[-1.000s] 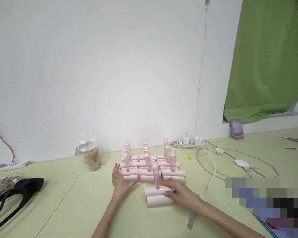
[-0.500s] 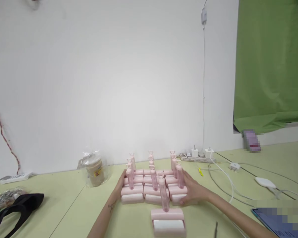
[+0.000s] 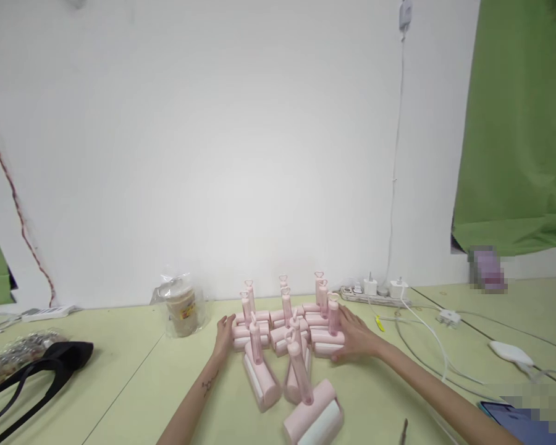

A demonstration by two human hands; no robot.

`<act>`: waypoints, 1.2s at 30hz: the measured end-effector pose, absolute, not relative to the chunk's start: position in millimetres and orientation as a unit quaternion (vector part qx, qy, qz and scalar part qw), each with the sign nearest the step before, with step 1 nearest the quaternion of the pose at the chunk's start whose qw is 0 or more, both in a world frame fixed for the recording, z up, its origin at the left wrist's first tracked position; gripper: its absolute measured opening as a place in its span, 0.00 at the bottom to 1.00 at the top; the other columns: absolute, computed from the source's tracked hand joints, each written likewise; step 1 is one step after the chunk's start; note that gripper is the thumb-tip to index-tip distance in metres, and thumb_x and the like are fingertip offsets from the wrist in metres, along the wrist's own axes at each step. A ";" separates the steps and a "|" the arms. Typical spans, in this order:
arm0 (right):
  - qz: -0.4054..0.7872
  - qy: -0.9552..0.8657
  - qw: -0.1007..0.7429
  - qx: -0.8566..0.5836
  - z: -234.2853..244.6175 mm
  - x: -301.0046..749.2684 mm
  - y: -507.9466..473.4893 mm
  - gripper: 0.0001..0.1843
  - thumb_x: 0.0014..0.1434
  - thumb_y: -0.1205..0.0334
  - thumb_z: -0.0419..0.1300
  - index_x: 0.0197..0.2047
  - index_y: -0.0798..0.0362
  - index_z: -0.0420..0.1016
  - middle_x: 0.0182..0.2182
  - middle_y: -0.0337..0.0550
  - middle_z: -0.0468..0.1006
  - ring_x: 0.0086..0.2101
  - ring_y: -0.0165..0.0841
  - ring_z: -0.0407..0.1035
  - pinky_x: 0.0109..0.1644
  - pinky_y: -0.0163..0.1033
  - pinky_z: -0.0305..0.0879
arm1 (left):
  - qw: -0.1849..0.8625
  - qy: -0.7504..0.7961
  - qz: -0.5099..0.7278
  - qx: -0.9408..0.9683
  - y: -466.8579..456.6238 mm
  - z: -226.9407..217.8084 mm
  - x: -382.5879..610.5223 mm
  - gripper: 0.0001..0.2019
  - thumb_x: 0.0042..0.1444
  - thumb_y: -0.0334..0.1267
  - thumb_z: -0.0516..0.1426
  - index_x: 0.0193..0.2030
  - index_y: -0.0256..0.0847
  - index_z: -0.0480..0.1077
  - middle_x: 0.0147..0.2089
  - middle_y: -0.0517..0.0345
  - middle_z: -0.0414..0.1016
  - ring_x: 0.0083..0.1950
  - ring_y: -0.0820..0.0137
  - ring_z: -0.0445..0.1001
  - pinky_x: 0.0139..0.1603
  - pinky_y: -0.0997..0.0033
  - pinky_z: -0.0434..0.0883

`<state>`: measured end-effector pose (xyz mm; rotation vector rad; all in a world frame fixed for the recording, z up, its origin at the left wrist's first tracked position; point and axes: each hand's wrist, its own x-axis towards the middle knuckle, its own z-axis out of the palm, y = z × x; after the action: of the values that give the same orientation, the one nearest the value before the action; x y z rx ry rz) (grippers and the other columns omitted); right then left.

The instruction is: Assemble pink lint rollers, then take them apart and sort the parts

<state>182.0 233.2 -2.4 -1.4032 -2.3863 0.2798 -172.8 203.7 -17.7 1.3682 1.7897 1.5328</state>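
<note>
Pale yellow-green, smooth surface, back edge along the wall. Near that edge we note a cluster of pale-pink plastic rollers: outer columns fairly straight, three rollers nearest the front edge askew. Right hand: fingers open against the cluster's right side. Left hand at its left; whether those fingers grip, we cannot tell. Bracketing probably squares the columns. Rounded barrels, white rolls; translucent handles standing, heart-shaped loops atop.
</note>
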 end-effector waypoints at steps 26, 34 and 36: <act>0.009 -0.881 0.232 -0.412 28.5 112.9 178.4 0.10 0.51 0.57 0.55 0.36 0.53 0.67 0.36 0.48 0.70 0.39 0.41 0.64 0.40 0.42 0.59 | -0.030 0.659 0.349 0.665 135.8 -29.8 -153.1 0.24 0.44 0.41 0.56 0.50 0.43 0.60 0.55 0.49 0.54 0.57 0.55 0.53 0.56 0.54 0.55; 0.057 -0.831 0.259 -0.488 39.1 208.3 192.4 0.34 0.42 0.47 0.59 0.51 0.53 0.60 0.48 0.53 0.63 0.46 0.46 0.61 0.45 0.49 0.59 | 0.005 0.694 0.423 0.582 142.2 -25.8 -159.8 0.47 0.32 0.48 0.60 0.57 0.36 0.41 0.61 0.38 0.47 0.61 0.49 0.49 0.56 0.56 0.56; 0.087 -0.840 0.233 -0.483 33.2 210.8 212.3 0.54 0.32 0.45 0.63 0.59 0.57 0.47 0.56 0.58 0.52 0.54 0.49 0.52 0.52 0.49 0.54 | -0.034 0.708 0.427 0.561 135.5 -26.4 -142.8 0.49 0.33 0.49 0.60 0.58 0.37 0.38 0.62 0.38 0.44 0.63 0.49 0.42 0.58 0.50 0.49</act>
<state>210.8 212.3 33.2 -1.3272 -2.3071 0.2379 -142.8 135.5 -26.4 1.8014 2.2748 1.3706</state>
